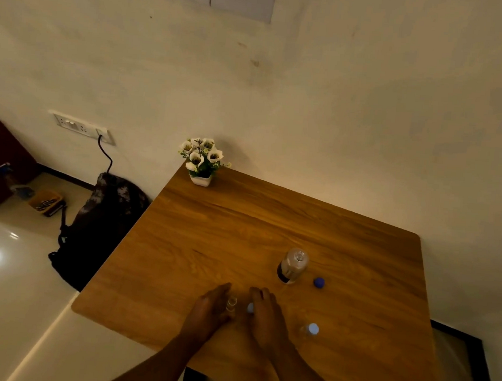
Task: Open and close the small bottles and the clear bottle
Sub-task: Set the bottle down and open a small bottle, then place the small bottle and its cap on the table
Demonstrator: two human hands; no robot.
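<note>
On the wooden table my left hand wraps around a small open glass bottle that stands upright near the front edge. My right hand sits just right of it, pinching a small pale blue cap. A second small bottle with a pale blue cap stands to the right of my right hand. Farther back stands the clear bottle, upright and uncapped, with its dark blue cap lying on the table beside it.
A small white pot of white flowers stands at the table's far left corner against the wall. A dark backpack leans on the floor left of the table, under a wall socket with a cable.
</note>
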